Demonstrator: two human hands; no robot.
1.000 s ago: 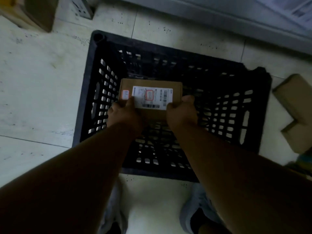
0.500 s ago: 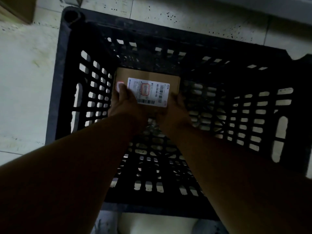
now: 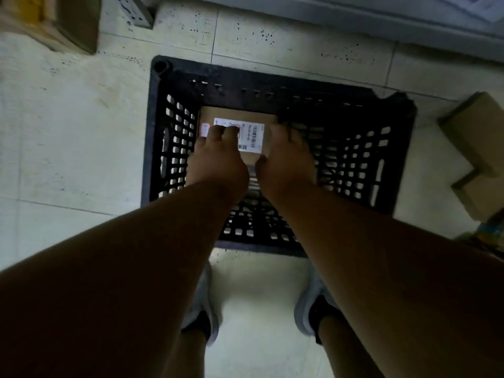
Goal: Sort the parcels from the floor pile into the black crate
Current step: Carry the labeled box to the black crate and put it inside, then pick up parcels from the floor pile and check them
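Note:
The black slotted crate [image 3: 151, 148] stands on the pale tiled floor straight ahead of me. A flat brown cardboard parcel [image 3: 245, 113] with a white barcode label lies inside it, in the far left corner. My left hand [image 3: 218, 165] hovers over the label's left part with its fingers loosely spread and pointing down. My right hand [image 3: 286, 162] hangs over the parcel's right edge, fingers loose. Both hands look raised above the parcel rather than gripping it. The parcel's near half is hidden behind them.
Brown cardboard boxes [image 3: 474, 137] lie on the floor right of the crate. Another box [image 3: 54, 20] and a white power strip [image 3: 133, 9] sit at the top left. A grey ledge [image 3: 354, 15] runs behind the crate. My shoes [image 3: 201, 309] stand just before its near edge.
The parcel went down into the crate's far left corner and stays there. Both hands let go and rose, and my head lifted away, so the crate looks smaller.

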